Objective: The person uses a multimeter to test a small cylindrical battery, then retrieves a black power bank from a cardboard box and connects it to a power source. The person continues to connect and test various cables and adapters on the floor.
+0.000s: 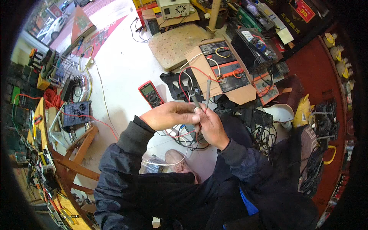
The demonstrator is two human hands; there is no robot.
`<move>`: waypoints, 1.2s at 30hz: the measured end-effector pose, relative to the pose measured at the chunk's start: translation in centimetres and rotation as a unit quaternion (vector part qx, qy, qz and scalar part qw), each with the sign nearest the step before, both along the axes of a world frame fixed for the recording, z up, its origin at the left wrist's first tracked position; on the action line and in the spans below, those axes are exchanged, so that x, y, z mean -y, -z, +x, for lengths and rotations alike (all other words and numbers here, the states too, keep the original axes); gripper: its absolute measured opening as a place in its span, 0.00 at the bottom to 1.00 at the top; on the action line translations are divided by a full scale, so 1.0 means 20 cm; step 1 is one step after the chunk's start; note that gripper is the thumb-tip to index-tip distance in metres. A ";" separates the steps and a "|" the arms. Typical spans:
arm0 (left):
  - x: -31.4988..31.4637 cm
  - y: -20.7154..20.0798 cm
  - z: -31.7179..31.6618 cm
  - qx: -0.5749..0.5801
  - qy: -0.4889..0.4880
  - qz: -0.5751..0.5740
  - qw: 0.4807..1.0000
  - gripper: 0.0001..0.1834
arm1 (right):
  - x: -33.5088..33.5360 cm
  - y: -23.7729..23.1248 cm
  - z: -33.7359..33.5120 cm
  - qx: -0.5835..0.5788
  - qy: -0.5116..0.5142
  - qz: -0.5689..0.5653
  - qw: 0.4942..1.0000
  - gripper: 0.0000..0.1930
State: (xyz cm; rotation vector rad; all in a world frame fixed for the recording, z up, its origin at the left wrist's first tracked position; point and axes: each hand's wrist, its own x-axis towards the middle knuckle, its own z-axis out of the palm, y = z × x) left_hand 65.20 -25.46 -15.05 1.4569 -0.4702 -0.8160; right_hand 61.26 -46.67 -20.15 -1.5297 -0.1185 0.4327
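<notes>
Left hand [166, 115] and right hand [211, 126] together above the floor, both pinching grey test probes [207, 92] pointing up, red meter [151, 94] on white floor [119, 65] just beyond, batteries [224, 65] on cardboard [199, 53] farther out.

Multimeter [152, 94] on floor [119, 65], left of probes [207, 92]; batteries [224, 67] probably behind.
</notes>
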 end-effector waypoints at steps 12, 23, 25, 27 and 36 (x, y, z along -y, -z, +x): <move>0.65 0.02 0.19 -0.129 -0.225 0.004 0.966 0.26 | 0.57 -0.07 0.06 0.197 0.074 -0.278 0.937 0.25; 0.34 -0.31 -0.15 -0.156 -0.392 -0.036 0.906 0.20 | 0.83 -0.25 0.05 -0.032 0.168 0.252 0.953 0.18; 0.36 -0.28 -0.14 -0.137 -0.361 -0.041 0.922 0.22 | 0.82 -0.24 0.04 -0.034 0.188 0.231 0.954 0.18; 0.39 -0.22 -0.11 -0.134 -0.348 -0.075 0.925 0.20 | 0.80 -0.21 0.01 -0.051 0.221 0.216 0.950 0.15; 0.43 0.19 0.18 0.206 -0.368 0.118 0.899 0.17 | 0.38 0.03 0.25 -0.154 0.235 0.231 0.931 0.10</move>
